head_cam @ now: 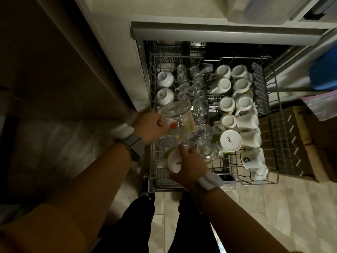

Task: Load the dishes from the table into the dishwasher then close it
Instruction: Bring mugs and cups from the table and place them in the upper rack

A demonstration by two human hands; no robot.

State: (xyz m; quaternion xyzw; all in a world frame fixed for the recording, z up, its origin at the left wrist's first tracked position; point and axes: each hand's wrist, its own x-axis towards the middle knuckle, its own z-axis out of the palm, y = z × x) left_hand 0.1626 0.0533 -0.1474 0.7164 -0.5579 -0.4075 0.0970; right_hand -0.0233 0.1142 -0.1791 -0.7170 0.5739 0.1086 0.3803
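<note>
Head view. The glass mug (177, 118) is clear, with a handle, a red mark and a pale yellow printed panel on its wall. It lies tilted over the front-left part of the upper rack (273, 181), mouth turned away from me, above the clear glasses.

My left hand (152, 127) has its grip closed round the mug's handle, fingers curled, and carries the mug just above the rack. My right hand (188, 164) has its grip closed on a white mug (174, 161) at the rack's front-left corner, fingers wrapped over its side; its base faces up and shows a dark mark. A grey band with a white pod sits on each wrist.

The rack is drawn out of the dishwasher (218, 31), which is open. Count of contents:
- Two white bowls (165, 78), upside down, along the left edge.
- A cluster of clear drinking glasses (195, 88) down the middle; I cannot count them, as they overlap.
- One clear glass jar-shaped piece (205, 150) just beside my right hand.
- About eight white cups (226, 85) with handles in two columns on the right.
- One large white mug (230, 140), base up, with dark script on it.
- One printed mug (249, 158) at the front right.

The floor (273, 207) below is pale tile.
</note>
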